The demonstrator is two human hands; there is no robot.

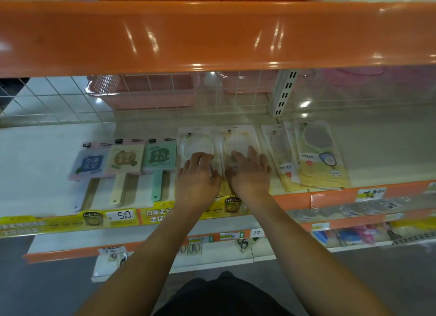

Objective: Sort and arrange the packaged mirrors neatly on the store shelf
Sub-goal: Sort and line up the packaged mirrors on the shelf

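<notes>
Packaged mirrors lie in a row on the white shelf (35, 162). At the left are a blue-card mirror (90, 163), a beige one (125, 158) and a green one (160, 156), handles toward me. In the middle lie two clear round-mirror packs: one (197, 141) under my left hand (197, 176), the other (238, 138) under my right hand (250, 171). Both hands rest palm-down on these packs, the left with fingers curled, the right with fingers spread flat. To the right, a loose stack of yellow-card mirror packs (316, 157) overlaps slightly askew.
An orange shelf (212, 35) overhangs closely above. A wire grid back panel (165, 96) and pink baskets (146, 91) stand behind. The orange front rail carries price tags (121, 215). Lower shelves with small goods (354, 235) sit below.
</notes>
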